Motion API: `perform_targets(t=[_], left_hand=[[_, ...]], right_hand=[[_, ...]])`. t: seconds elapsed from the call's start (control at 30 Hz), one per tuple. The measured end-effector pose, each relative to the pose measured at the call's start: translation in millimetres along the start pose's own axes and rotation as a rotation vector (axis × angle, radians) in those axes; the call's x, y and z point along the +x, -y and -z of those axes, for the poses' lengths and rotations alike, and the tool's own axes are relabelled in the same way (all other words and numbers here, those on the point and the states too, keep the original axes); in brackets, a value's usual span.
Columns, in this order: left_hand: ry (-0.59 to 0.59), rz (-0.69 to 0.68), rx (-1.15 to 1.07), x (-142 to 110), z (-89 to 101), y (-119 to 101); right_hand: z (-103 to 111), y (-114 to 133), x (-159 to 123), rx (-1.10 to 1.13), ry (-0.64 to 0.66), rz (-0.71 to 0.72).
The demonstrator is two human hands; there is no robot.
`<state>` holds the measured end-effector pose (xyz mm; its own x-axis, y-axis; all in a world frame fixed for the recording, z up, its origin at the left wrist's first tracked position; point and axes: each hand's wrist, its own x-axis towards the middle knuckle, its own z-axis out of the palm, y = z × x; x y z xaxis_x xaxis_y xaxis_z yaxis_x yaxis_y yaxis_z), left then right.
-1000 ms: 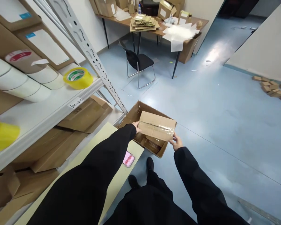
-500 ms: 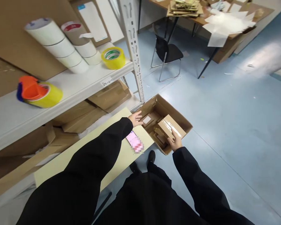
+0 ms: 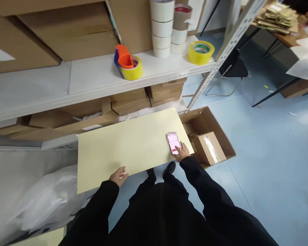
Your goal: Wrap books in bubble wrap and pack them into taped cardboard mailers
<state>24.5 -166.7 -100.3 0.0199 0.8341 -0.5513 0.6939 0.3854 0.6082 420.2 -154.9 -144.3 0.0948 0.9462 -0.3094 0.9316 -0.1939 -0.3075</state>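
Observation:
My right hand (image 3: 182, 152) is at the lower right side of a phone (image 3: 173, 143), its fingers apart and the tips over the phone's lit screen. The phone lies flat on the pale yellow tabletop (image 3: 123, 143), near its right end. My left hand (image 3: 118, 176) is at the front edge of this tabletop with fingers spread and nothing in them. Just right of the tabletop stands an open cardboard carton (image 3: 220, 133). Inside it sits a taped cardboard box (image 3: 209, 148), with smaller flat pieces partly hidden beside it.
A grey shelf (image 3: 92, 78) behind the tabletop bears a tape dispenser (image 3: 124, 58), a yellow tape roll (image 3: 200, 52), stacked white rolls (image 3: 161, 30) and large cartons. A black chair (image 3: 234, 68) stands at upper right. Translucent plastic (image 3: 53, 194) lies at lower left.
My right hand has let go of the taped box inside the carton and moved left to the phone. My left hand has left the carton's rim for the tabletop's front edge. The view has swung left.

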Motion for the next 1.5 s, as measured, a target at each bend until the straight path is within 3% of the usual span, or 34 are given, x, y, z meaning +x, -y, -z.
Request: perform_targets(t=[0.1,0.23,0.37,0.5,0.6,0.73,0.93,1.1,1.3,1.4,1.5], left_hand=[[-0.030,0.118,-0.049,-31.4,8.6,63.2],[-0.067,0.164,-0.041,-45.2,26.7,96.8],[-0.142,0.134,-0.034,-47.3,54.8,93.5],[-0.256,0.140,-0.098,-64.0,73.5,80.4],[-0.366,0.180,-0.154,-88.6,74.4,74.2],[-0.521,0.322,-0.272,-134.5,62.3,78.7],[-0.650,0.567,-0.348,-227.7,34.8,107.6],[-0.757,0.770,-0.455,-298.6,6.1,134.3],[-0.759,0.953,-0.538,-345.0,-23.7,184.0],[-0.713,0.965,-0.599,-359.8,-22.2,213.4],[-0.744,0.925,-0.584,-369.5,-8.0,240.9]], right_hand=[[-7.3,12.1,4.9,-0.045,0.016,-0.053],[-8.6,19.8,5.7,-0.068,-0.053,-0.096],[4.6,36.4,4.1,-0.007,-0.210,0.049],[25.6,85.6,12.1,0.136,-0.225,0.268],[38.4,139.3,22.1,0.269,-0.110,0.473],[41.0,218.7,30.7,0.312,0.172,0.759],[15.1,335.0,3.4,0.105,0.471,1.184],[-12.1,399.4,-41.5,-0.248,0.630,1.473],[-56.6,452.5,-85.0,-0.541,0.679,1.597],[-79.5,483.5,-109.1,-0.573,0.675,1.616],[-97.3,514.9,-135.6,-0.588,0.643,1.592]])
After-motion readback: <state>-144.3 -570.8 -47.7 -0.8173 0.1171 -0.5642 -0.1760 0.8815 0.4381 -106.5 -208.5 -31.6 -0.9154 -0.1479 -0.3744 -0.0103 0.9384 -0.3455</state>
